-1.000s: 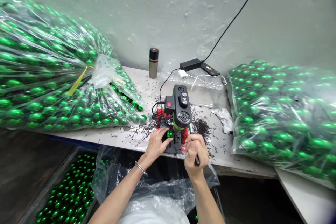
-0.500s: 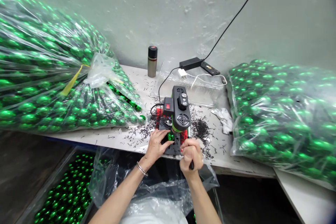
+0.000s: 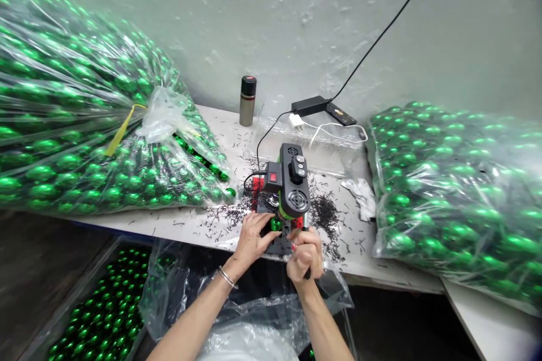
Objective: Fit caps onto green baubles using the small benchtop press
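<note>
A small black machine (image 3: 295, 180) with a red switch stands near the table's front edge. Under its head sits a shiny green ball (image 3: 276, 224). My left hand (image 3: 254, 235) has thumb and fingers around the ball's left side, pinching it at the machine's base. My right hand (image 3: 305, 254) is wrapped round a black handle (image 3: 307, 273) at the machine's right front, its end showing below the fist. Small black scraps (image 3: 324, 208) lie scattered around the machine.
Big clear bags of green balls stand left (image 3: 84, 124) and right (image 3: 457, 197). Behind are a bottle (image 3: 248, 101), a black adapter (image 3: 311, 105), a dark remote-like object (image 3: 341, 114) and a white cable. A white cloth (image 3: 362, 197) lies right; a bin of balls (image 3: 101, 304) is lower left.
My right hand has shifted slightly left and down with the handle. My left hand stays at the ball. The whole view has moved a little.
</note>
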{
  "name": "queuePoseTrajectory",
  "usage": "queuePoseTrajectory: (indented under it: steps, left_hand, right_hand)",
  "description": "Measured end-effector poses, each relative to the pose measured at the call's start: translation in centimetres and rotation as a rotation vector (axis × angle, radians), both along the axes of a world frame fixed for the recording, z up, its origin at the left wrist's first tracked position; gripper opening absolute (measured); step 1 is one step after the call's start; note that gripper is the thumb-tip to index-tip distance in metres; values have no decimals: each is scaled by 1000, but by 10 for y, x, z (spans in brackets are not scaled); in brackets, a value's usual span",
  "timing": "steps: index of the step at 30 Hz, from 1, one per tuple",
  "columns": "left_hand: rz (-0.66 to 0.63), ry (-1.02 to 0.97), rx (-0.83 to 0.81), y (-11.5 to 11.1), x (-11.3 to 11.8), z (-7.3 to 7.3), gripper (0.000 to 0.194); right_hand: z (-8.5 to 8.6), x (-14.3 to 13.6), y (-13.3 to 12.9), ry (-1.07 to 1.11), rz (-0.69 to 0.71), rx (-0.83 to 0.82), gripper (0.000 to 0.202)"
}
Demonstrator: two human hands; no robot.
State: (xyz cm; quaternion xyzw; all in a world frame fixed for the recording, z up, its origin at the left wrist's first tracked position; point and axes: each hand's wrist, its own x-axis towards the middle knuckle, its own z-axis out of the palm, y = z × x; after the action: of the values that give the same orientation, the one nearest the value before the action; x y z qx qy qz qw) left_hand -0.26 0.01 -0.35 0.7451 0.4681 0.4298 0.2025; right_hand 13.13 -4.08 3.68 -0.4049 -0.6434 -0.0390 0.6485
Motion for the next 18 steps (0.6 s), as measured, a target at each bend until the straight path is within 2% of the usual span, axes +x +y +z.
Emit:
queuePoseTrajectory:
  steps: [12, 15, 18]
  left_hand:
    - [-44, -57, -74, 2, 0, 7, 30]
    - [-44, -66, -85, 5, 2, 11, 31]
    - [-16, -75, -70, 0, 1, 13, 33]
  right_hand:
    - [6, 2, 3, -98, 27, 12, 26]
    - [19, 2, 2, -89, 43, 27, 28]
    - [47, 0, 0, -13, 37, 0, 29]
